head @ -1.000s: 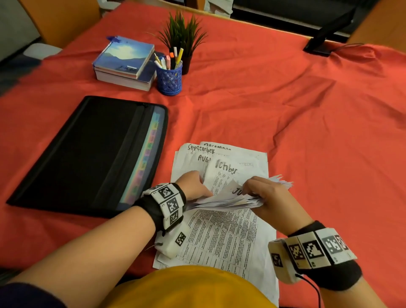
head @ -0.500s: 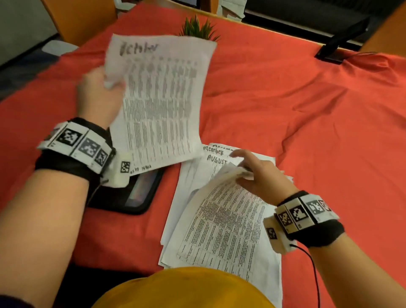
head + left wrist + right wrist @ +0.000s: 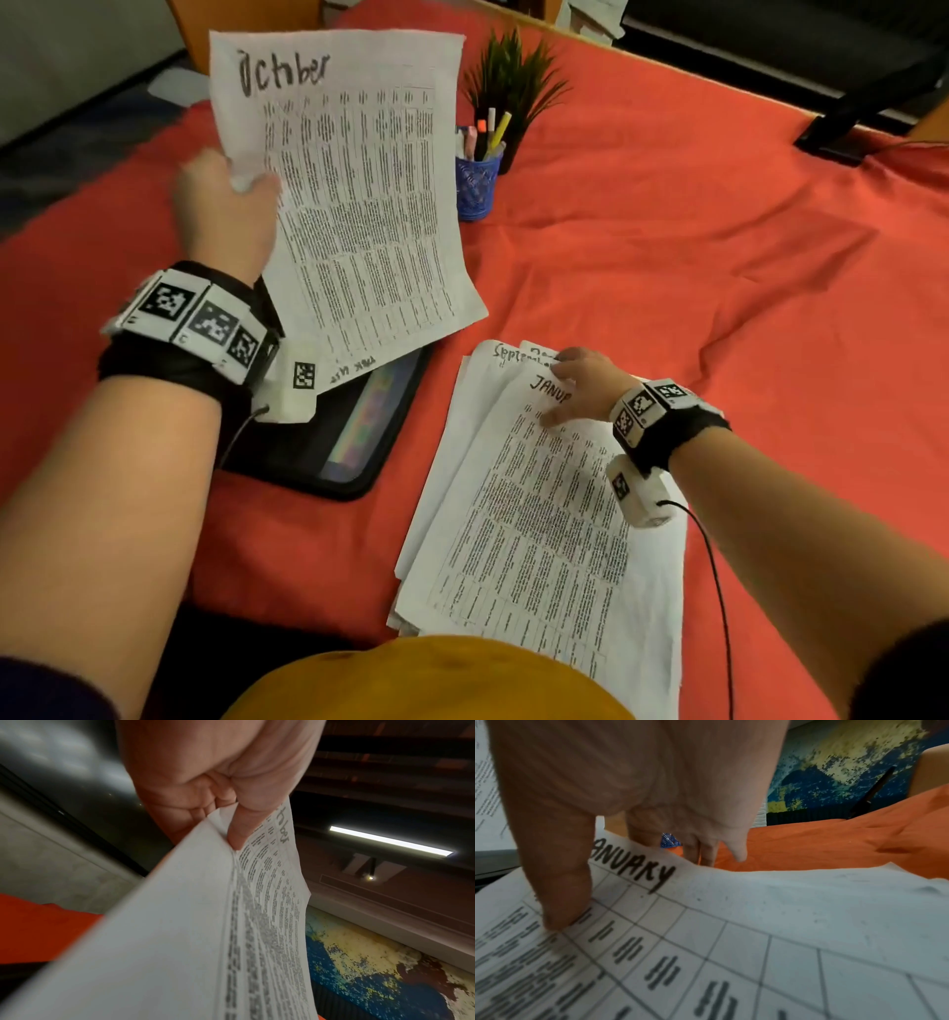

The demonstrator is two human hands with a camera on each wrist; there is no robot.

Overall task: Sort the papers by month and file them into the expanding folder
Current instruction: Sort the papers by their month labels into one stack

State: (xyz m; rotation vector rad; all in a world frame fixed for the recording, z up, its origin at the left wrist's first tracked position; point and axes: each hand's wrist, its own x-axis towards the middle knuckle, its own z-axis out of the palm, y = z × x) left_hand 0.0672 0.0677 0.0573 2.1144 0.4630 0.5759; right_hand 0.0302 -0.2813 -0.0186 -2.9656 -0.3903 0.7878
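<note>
My left hand (image 3: 241, 180) holds a printed sheet headed "October" (image 3: 359, 205) up in the air by its left edge, above the black expanding folder (image 3: 318, 452). In the left wrist view the thumb and fingers of that hand (image 3: 231, 821) pinch the sheet (image 3: 205, 923). The folder lies flat on the table, its coloured tabs (image 3: 367, 416) showing; the sheet and my arm hide most of it. My right hand (image 3: 565, 390) pinches the top edge of the "January" sheet (image 3: 539, 514), the top one of the paper pile. Its thumb (image 3: 562, 902) lies on the sheet (image 3: 757, 943), the fingers behind the edge. A "September" sheet (image 3: 506, 354) peeks out beneath.
A blue pen cup (image 3: 477, 180) and a small potted plant (image 3: 513, 82) stand behind the raised sheet. A black stand (image 3: 847, 128) sits at the far right edge. The red tablecloth (image 3: 693, 257) is wrinkled to the right of the pile.
My left hand pulled the October sheet out of the pile and raised it up and to the left over the folder. My right hand let the lifted sheets settle and moved to the January sheet's top edge.
</note>
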